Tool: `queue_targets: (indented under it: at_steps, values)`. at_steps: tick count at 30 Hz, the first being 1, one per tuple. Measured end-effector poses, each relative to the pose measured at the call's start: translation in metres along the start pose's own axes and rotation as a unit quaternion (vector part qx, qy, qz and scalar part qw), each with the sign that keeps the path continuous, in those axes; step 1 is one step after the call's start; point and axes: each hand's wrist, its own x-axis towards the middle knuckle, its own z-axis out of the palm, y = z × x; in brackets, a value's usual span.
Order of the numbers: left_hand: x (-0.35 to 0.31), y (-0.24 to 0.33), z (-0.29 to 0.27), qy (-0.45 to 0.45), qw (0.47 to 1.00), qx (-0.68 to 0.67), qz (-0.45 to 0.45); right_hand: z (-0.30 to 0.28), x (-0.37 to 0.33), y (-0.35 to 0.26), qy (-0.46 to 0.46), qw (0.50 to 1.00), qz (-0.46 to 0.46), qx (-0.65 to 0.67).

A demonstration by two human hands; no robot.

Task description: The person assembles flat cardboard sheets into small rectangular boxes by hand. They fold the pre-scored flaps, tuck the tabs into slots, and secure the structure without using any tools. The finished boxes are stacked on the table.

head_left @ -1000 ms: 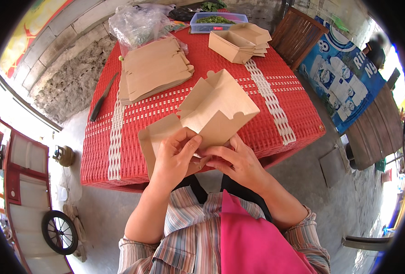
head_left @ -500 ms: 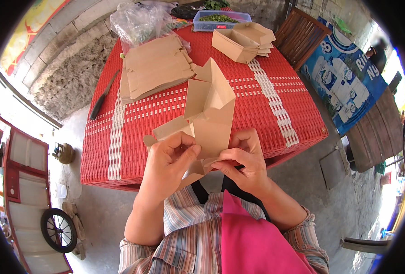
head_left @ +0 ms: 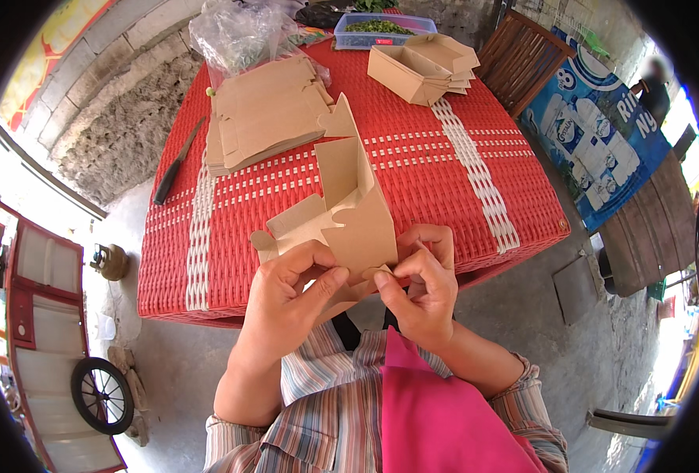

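Between my hands a partly folded brown cardboard box is held over the table's near edge, its flaps and lid panel standing up and pointing away from me. My left hand pinches the box's near left side between thumb and fingers. At the near right corner my right hand grips a small flap between thumb and forefinger. Beyond the box lies a stack of flat brown cardboard blanks. Folded cardboard boxes sit nested together at the far right of the table, the top one with its lid up.
The table has a red and white woven top. A knife lies near its left edge. At the back are a clear plastic bag and a plastic tub of chopped greens. A wooden chair stands beyond the right corner.
The box has tilted and its raised panels have swung slightly left and lower. My right thumb and fingers have shifted on the near corner flap; my left hand stays nearly in place.
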Motion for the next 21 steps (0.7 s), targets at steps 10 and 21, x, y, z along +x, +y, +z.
queue_targets:
  at_steps: [10, 21]
  values:
    - [-0.005, 0.004, 0.000, 0.006, 0.999, -0.013, -0.029, 0.006, -0.005, 0.004, 0.029, 0.999, 0.002, 0.013]
    - [-0.009, 0.002, -0.003, 0.049, 0.976, 0.200, 0.072, -0.001, 0.005, -0.003, -0.085, 0.995, -0.019, -0.053]
